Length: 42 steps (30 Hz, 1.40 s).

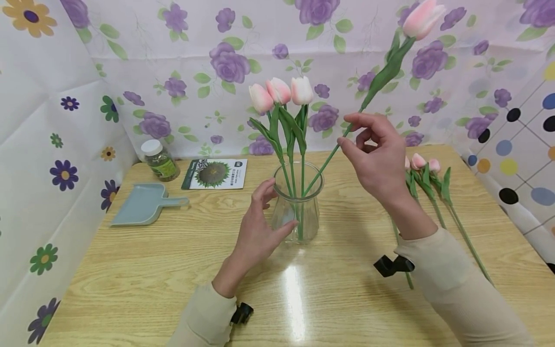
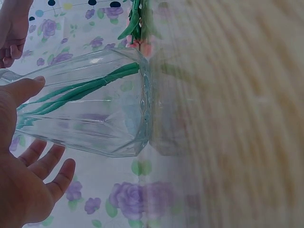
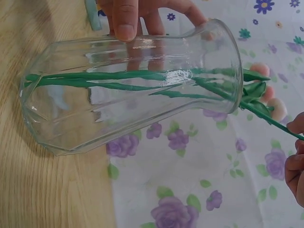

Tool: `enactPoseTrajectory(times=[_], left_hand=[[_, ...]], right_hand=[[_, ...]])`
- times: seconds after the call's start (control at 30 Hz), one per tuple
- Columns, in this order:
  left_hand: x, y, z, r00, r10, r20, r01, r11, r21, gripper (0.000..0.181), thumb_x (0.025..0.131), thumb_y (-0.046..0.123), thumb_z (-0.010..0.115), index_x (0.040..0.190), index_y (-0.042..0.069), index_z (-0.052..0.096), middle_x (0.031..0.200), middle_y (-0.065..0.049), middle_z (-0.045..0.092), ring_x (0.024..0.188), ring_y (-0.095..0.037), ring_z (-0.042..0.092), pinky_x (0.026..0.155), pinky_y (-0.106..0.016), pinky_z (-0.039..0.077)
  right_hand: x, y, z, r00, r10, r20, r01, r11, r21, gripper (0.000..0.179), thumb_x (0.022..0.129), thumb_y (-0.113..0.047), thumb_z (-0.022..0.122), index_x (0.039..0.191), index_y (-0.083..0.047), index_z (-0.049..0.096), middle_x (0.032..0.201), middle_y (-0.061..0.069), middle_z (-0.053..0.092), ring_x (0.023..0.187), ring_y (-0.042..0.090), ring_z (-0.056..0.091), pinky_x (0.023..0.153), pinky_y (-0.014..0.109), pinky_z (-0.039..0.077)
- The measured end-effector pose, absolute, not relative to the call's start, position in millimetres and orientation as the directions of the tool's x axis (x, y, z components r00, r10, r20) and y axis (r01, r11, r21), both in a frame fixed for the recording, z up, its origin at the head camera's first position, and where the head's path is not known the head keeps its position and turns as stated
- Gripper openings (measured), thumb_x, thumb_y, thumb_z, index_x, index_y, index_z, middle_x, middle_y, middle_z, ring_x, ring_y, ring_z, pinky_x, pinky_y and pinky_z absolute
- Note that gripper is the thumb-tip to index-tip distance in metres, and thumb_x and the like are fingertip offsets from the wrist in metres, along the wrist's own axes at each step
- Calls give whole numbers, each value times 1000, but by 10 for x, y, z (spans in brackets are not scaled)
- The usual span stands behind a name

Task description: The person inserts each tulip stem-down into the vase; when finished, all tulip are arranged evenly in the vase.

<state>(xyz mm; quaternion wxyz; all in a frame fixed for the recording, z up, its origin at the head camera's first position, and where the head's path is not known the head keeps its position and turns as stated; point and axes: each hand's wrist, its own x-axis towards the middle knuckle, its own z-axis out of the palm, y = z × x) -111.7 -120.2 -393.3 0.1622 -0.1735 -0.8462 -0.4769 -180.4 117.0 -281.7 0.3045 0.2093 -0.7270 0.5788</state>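
Observation:
A clear glass vase (image 1: 311, 219) stands upright on the table, its rim facing up. My left hand (image 1: 256, 231) holds its left side, thumb across the front and fingers around the far side; the left wrist view shows that thumb against the glass (image 2: 109, 130). Several pink-and-white tulips (image 1: 279, 91) stand in the vase, stems reaching down inside. Above and right of the rim, my right hand (image 1: 379, 154) pinches the green stem of another tulip (image 1: 386, 74) between thumb and forefinger. That tulip leans right, its lower stem end inside the vase mouth (image 3: 232, 66).
Several pink tulips (image 1: 429, 180) lie on the table at the right, partly behind my right forearm. To the left are a grey-blue dustpan (image 1: 140, 205), a white-lidded jar (image 1: 160, 161) and a flat packet with a round plant picture (image 1: 214, 173). Flower-printed cloth (image 1: 173, 130) hangs behind the table.

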Motion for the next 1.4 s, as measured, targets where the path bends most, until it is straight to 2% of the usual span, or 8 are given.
enactPoseTrajectory(times=[0.13, 0.37, 0.5, 0.9, 1.13, 1.4], left_hand=[[-1116, -1205, -3934, -885, 141, 443, 452, 486, 748, 106, 80, 9, 93, 158, 21, 23, 143, -18, 58, 136, -36, 61, 106, -59, 52], [-1122, -1209, -3948, -878, 149, 455, 466, 485, 740, 106, 80, 8, 93, 158, 20, 22, 145, -20, 58, 135, -36, 61, 105, -60, 53], [-1127, -1211, -3951, -876, 150, 458, 469, 490, 735, 106, 80, 8, 93, 158, 20, 21, 145, -20, 58, 135, -36, 61, 105, -59, 53], [-1116, -1211, -3937, -876, 152, 457, 468, 494, 732, 107, 80, 8, 93, 159, 19, 21, 144, -18, 58, 135, -36, 61, 105, -56, 54], [-1120, -1209, -3940, -869, 158, 468, 482, 479, 734, 106, 80, 6, 93, 158, 18, 22, 144, -23, 59, 134, -37, 61, 104, -59, 53], [-1124, -1213, -3942, -874, 154, 462, 474, 483, 736, 106, 80, 7, 93, 158, 19, 22, 143, -20, 59, 134, -37, 61, 105, -57, 53]], right_hand=[[-1805, 1144, -2818, -717, -17, 697, -673, 278, -686, 34, 88, 12, 75, 120, 3, 74, 101, -8, 61, 70, 9, 49, 56, 15, 42], [-1771, 1095, -2838, -711, -112, 694, -682, 346, -644, 34, 87, 11, 78, 120, 1, 74, 103, 12, 64, 69, 12, 46, 56, 17, 38], [-1746, 1064, -2858, -708, -155, 688, -684, 390, -616, 33, 88, 9, 79, 118, -1, 74, 105, 15, 66, 72, 15, 48, 58, 18, 38], [-1732, 998, -2976, -762, -234, 604, -634, 456, -624, 32, 89, 6, 79, 118, -4, 72, 105, 13, 66, 72, 20, 49, 64, 22, 40], [-1726, 986, -3013, -795, -269, 544, -600, 476, -642, 32, 90, 5, 78, 119, -5, 71, 106, 13, 67, 73, 20, 48, 65, 24, 41], [-1744, 980, -3022, -784, -297, 544, -614, 491, -618, 32, 90, 4, 79, 119, -5, 73, 105, 11, 68, 70, 19, 48, 65, 27, 43]])
